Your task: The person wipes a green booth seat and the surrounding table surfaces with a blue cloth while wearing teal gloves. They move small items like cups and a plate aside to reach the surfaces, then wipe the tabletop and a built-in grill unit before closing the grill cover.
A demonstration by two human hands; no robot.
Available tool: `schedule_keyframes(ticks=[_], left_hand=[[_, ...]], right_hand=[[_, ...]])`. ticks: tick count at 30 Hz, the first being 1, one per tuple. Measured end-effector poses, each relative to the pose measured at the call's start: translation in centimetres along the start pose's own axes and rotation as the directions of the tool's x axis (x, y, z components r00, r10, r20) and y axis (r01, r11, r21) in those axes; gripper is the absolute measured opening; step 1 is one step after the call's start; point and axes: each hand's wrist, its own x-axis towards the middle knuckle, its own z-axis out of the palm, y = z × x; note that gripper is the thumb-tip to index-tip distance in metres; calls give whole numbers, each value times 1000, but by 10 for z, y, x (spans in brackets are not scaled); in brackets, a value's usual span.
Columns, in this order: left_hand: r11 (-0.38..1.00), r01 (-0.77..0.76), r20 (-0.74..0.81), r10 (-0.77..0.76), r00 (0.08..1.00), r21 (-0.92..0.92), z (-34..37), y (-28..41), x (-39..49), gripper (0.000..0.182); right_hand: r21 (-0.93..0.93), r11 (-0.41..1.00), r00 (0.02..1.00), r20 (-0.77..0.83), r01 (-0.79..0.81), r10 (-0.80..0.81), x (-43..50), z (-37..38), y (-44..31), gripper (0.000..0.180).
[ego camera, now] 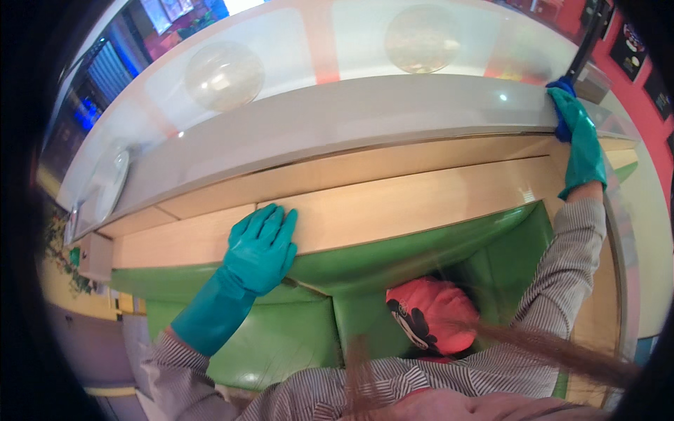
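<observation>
My left hand (261, 247), in a teal rubber glove, rests flat with its fingers slightly apart on the light wooden ledge (400, 205) above the green booth backrest. At the far right my right hand (576, 123), gloved the same way, is closed on a blue cloth (564, 118). The cloth touches the right end of the grey sill (368, 110) below the clear partition, beside a dark upright post (588, 47). Part of the cloth is hidden by the glove.
Green padded seats (274, 337) lie below the ledge. The curved clear partition (347, 42) with round discs stands beyond the sill. A red cap-like item (437, 316) with a printed cartoon figure is near my body. A pink wall (632, 121) and green foliage (71, 252) flank the booth.
</observation>
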Motion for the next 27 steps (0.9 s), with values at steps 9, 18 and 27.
schedule_keyframes(ticks=[9, 18, 27], left_hand=[[994, -66, -94, 58, 994, -85, 5, -3, -4, 49], [946, -72, -76, 51, 996, -316, 17, -10, -8, 45], [982, 6, 76, 9, 997, -190, 13, -7, -21, 59]], right_hand=[[8, 860, 832, 246, 511, -497, -118, 156, -201, 43], [297, 629, 481, 442, 718, -757, -249, 382, -455, 37], [-418, 36, 154, 252, 908, -956, -341, 463, -578, 15]])
